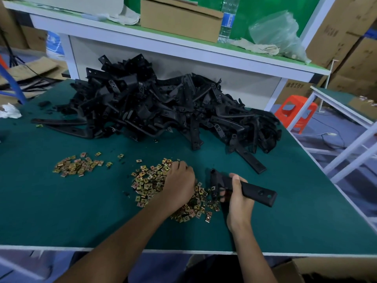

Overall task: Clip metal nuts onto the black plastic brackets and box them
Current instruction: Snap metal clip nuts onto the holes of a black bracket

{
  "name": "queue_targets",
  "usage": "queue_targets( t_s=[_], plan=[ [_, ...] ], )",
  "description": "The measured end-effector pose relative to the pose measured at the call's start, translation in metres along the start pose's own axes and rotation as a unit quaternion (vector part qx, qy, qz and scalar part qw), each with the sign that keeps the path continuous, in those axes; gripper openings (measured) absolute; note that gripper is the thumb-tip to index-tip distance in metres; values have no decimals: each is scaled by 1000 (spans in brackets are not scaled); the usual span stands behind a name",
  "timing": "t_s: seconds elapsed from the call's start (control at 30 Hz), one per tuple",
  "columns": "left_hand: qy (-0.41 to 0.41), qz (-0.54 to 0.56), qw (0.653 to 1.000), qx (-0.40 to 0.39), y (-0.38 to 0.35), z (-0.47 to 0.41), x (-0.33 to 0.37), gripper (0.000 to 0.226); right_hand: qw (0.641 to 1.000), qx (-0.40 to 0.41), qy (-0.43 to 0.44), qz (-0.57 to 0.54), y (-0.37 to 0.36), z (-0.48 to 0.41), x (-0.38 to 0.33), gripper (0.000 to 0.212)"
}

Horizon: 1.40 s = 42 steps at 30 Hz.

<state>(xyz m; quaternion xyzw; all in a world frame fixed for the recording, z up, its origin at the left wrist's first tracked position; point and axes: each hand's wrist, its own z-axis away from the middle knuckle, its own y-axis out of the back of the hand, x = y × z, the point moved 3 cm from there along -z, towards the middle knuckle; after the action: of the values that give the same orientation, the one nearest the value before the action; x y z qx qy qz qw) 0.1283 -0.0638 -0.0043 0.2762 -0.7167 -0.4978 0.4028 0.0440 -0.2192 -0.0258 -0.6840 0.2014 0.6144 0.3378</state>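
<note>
Where the green-matted surface meets the white shelf behind it, a large heap of black plastic brackets lies tangled across the far half. A few of them spill toward the near side, among them one loose bracket lying flat just in front of the heap. On the shelf above stand a cardboard box, a crumpled plastic bag and a water bottle between them, with a pale rag lying at the foot of the bag. An orange stool stands on the floor past the right edge of the surface.

Nearer the person, the right hand has its grip closed round a single bracket. The fingers wrap its middle, so the flat holed end sticks out to the right and the bent end points left, just above the nuts. The left hand lies palm down on the larger pile of metal nuts, fingertips curled down into them. Whether its grip has closed on a nut cannot be told, since the hand covers its own fingers. This pile spreads under and around the left hand and reaches the bent end of the held bracket. A smaller pile of nuts sits well apart to the left, and a few single nuts lie scattered between the two piles.
</note>
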Motion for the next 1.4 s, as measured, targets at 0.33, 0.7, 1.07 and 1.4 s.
queue_targets(
  t_s=[0.33, 0.7, 1.07, 1.4],
  plan=[
    [114, 460, 880, -9, -2, 8, 16, 12, 1000, -23, -13, -11, 1, 1, -4, 14],
    [207, 675, 708, -36, -10, 4, 17, 9, 999, -2, -34, -34, 5, -2, -1, 11],
    [295, 738, 602, -73, -10, 1, 21, 10, 999, -34, -18, -35, 7, -2, -2, 19],
    [293, 748, 581, -133, -9, 1, 21, 7, 998, -62, -4, -17, 7, -1, 1, 22]
  ],
)
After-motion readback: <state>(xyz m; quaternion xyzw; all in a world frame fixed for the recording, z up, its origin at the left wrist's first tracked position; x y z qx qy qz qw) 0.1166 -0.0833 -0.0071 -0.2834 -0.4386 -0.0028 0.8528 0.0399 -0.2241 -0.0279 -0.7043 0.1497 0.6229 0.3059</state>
